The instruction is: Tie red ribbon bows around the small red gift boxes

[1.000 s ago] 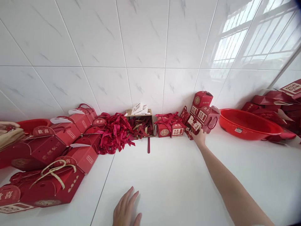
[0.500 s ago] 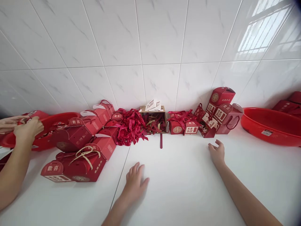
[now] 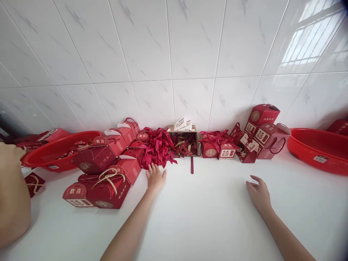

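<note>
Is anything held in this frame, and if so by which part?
Nothing is visibly held: left grip open at the near edge of the red ribbon pile, right grip open over the white tabletop.

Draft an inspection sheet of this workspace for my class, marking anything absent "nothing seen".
Surface: white table.
Job's things: ribbon pile between red boxes and an open carton.
Clutter: one dark strip lying before the carton.
Grips: left grip at the ribbon pile's front edge, contact unclear; right grip fingers parted, nothing visibly held.
Cables: nothing seen.
Surroundings: tiled wall behind; red basin far right; another person's arm far left.
</note>
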Available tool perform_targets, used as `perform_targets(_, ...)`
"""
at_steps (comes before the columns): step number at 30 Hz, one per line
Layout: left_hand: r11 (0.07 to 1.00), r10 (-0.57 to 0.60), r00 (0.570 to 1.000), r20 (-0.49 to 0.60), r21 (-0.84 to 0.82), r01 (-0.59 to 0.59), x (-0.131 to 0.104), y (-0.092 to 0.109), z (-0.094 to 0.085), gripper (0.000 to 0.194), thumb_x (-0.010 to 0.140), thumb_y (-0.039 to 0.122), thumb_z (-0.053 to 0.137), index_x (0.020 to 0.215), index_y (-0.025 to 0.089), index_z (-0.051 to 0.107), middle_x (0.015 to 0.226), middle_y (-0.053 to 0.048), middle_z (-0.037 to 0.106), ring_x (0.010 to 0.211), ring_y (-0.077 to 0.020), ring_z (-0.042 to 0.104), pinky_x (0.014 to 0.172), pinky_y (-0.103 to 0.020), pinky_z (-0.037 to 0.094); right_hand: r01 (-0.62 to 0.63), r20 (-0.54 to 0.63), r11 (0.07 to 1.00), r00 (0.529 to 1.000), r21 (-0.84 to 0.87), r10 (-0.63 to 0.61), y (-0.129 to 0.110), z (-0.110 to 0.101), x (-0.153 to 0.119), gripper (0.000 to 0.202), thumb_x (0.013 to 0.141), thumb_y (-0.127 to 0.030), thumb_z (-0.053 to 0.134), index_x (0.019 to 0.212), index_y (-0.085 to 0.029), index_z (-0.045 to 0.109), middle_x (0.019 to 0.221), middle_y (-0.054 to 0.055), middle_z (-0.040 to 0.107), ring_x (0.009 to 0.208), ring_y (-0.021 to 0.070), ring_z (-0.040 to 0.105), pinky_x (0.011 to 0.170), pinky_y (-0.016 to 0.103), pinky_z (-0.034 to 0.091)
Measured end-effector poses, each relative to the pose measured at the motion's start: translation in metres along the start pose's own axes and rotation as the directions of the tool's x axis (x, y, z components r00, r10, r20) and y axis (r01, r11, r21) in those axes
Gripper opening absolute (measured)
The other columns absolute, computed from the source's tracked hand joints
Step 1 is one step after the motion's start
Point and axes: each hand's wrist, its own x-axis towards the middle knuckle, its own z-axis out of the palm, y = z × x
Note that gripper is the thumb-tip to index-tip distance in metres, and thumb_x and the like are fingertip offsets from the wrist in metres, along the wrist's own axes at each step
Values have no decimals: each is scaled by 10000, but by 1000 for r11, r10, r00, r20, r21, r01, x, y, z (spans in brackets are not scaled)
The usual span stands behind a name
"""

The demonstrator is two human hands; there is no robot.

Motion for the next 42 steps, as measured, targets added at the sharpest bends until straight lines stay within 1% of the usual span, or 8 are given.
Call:
perform_targets(10,979,38,969,245,186,-85,-120,-8,-28,590,937,420,332,1430,97,373,1574,-172,180,1465,-333,49,1148,-572,115,103,59,993,993,-52,-100,-4,1,-3,446,728,-446,532,1084,-178,561,1106,124,512,840,247,637,648,351,502)
perform_targets(14,950,136,929,345,221,-221,-178,3,-25,587,960,415,293,1494,175,254,1577,-117,163,1456,-321,154,1142,-593,104,238,177,971,957,-30,-229,-18,14,-47,287,774,-446,511,884,-205,621,1076,92,548,802,215,619,699,340,498)
perform_targets(19,922,216,897,385,223,-317,-236,28,17,698,848,500,548,1459,233,343,1527,-155,276,1392,-391,304,1087,-683,92,609,751,790,553,-69,-361,-69,41,-135,397,921,-450,407,636,-211,544,745,29,583,623,168,557,592,296,422)
perform_targets(27,886,369,870,327,160,-436,-242,33,16,627,882,545,501,1453,393,292,1505,-92,364,1337,-351,413,1076,-651,205,750,825,635,470,-187,-313,-101,81,-155,154,857,-222,533,705,-195,529,776,37,634,648,181,592,543,260,352)
perform_targets(31,912,359,838,412,38,-409,-229,14,0,640,940,487,397,1505,318,148,1525,-60,337,1367,-339,370,1051,-544,352,738,768,644,526,-200,-364,-80,69,-124,146,888,-209,468,750,-210,517,820,36,646,724,187,605,606,264,384)
perform_targets(34,964,250,911,327,1,-265,-225,10,-1,596,959,411,377,1508,324,163,1530,-42,348,1400,-337,308,1051,-549,355,687,683,683,624,-248,-379,-59,50,-86,182,900,-272,445,731,-223,493,777,22,642,684,184,594,598,265,388)
perform_targets(38,987,17,1000,-6,-158,-18,-217,16,-12,492,980,318,315,1468,317,252,1539,-61,330,1423,-288,259,1085,-560,316,518,443,775,827,-362,-346,-32,21,-24,242,868,-387,437,689,-229,478,684,45,631,617,221,582,577,303,387)
perform_targets(42,980,-129,888,-442,-196,45,-188,5,-57,606,888,372,529,1433,239,300,1575,-129,181,1458,-310,108,1144,-574,199,323,161,879,945,-350,-284,-16,4,17,346,814,-531,426,694,-222,527,703,75,650,624,235,584,625,345,438)
